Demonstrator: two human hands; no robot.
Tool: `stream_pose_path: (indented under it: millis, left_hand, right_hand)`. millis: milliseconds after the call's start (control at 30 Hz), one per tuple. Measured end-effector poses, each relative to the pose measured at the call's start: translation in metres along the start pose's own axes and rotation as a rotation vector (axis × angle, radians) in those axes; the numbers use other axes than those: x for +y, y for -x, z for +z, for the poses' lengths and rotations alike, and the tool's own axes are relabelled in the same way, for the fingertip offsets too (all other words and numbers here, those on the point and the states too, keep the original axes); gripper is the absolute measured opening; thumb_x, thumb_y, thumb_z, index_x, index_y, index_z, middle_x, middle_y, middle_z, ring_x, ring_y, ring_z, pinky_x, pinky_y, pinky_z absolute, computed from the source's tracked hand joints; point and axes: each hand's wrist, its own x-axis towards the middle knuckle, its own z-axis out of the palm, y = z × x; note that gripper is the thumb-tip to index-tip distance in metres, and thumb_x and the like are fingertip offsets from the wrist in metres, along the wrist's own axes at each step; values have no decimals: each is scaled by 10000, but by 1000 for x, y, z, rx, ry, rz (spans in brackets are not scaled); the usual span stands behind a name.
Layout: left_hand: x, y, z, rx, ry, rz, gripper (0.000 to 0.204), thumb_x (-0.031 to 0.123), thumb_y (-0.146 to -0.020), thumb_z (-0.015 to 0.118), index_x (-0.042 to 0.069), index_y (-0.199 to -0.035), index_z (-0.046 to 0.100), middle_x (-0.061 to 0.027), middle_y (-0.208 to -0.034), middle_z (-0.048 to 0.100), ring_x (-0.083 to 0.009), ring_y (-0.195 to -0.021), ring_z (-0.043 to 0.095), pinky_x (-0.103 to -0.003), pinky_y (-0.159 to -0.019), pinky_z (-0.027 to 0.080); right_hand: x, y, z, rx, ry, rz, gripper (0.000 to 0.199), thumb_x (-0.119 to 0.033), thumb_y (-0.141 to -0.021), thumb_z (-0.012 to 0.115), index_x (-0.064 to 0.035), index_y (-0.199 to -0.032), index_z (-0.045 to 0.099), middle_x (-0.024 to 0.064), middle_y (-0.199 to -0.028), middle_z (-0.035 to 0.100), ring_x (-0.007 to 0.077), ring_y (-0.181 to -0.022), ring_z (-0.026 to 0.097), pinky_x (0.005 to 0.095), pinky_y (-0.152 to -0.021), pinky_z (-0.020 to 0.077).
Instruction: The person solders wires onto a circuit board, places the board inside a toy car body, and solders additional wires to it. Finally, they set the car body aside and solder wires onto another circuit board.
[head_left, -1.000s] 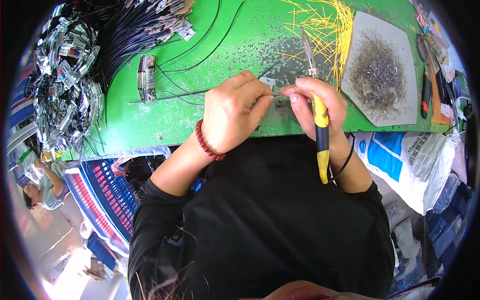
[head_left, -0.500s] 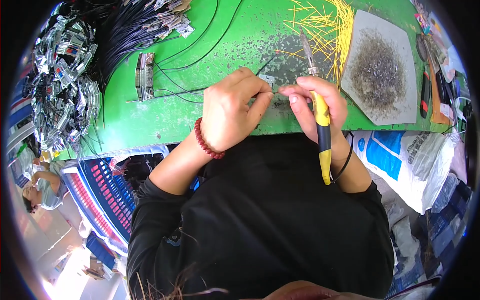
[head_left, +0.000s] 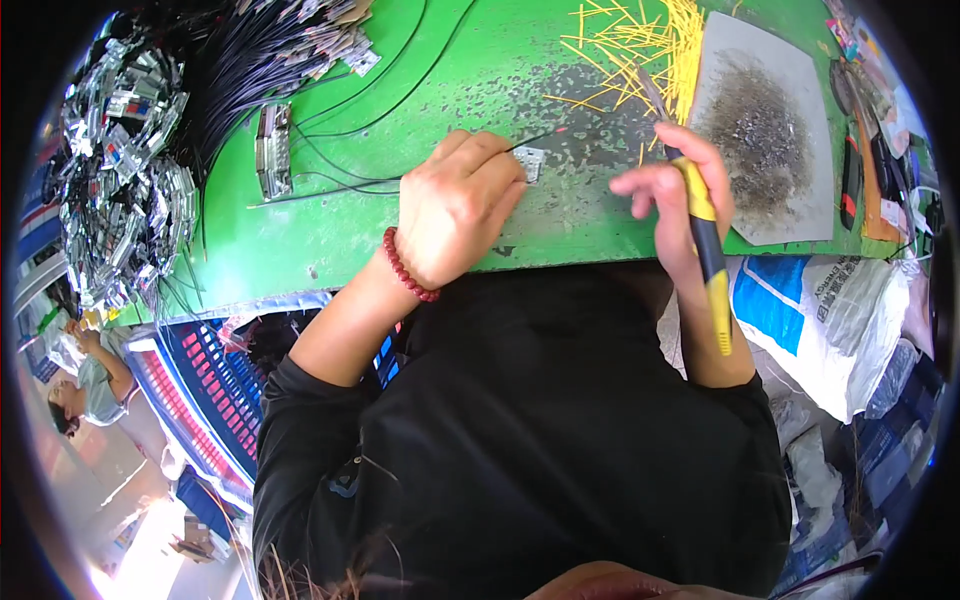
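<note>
Connector heap: a shiny tangle of clear and silver connectors (head_left: 125, 190) crowds the left edge of the green surface (head_left: 345, 245).
Cable bunch: black cables (head_left: 235, 80) lie at the far left corner, well away from the work.
Metal block: the ridged block (head_left: 273, 152) stands left of the hands, with thin leads beside it.
Left hand: the left hand (head_left: 460, 195) is near the middle of the near edge, fingers curled inward; I can't see whether they pinch anything.
Black wire: one wire (head_left: 535, 140) runs under that hand and out toward the middle, its end reddish; I'd steady it close to that end.
Pale piece: a small flat piece (head_left: 532, 165) sits just beside the fingers; best not nudge it.
Right hand: the right hand (head_left: 690, 195) is wrapped around a soldering iron (head_left: 707, 235), thumb and forefinger parted beyond the handle.
Iron tip: it points toward the far edge over the yellow sticks (head_left: 685, 45); I'd keep it clear of them and the left fingers.
Grey board: this board (head_left: 815, 195), strewn with dark scraps, lies toward the right edge.
</note>
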Motion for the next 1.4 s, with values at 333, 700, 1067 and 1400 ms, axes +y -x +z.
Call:
stream_pose_path:
  millis: [333,700,1067,1400]
  left_hand:
    - [-2,-10,24,-4,-50,-2,142,-7,-720,723,27,-832,642,-125,-924,654,-290,-816,652,-364,-685,544]
    - [-2,-12,20,-25,136,-143,102,-31,-735,703,3,-796,629,-140,-912,658,-273,-810,649,-336,-713,531]
    - [-6,-9,19,-8,178,-202,76,-10,-746,677,6,-763,604,-139,-888,659,-288,-806,649,-353,-718,530]
    - [-13,-8,28,107,180,-186,67,20,-733,665,23,-745,599,-114,-761,617,-301,-700,617,-374,-609,506]
  right_hand:
    - [12,24,-133,570,167,-58,313,-213,-911,562,38,-1071,659,33,-751,581,71,-587,479,212,-539,378]
    - [27,-9,-160,528,257,51,85,9,-828,624,-18,-900,587,22,-713,591,70,-612,547,203,-566,422]
    - [30,-3,-156,627,250,-21,112,-42,-808,653,-19,-909,609,26,-743,590,93,-624,566,219,-590,441]
    - [14,10,-27,147,-107,8,242,-145,-794,687,-7,-922,534,23,-777,547,59,-608,497,199,-568,392]
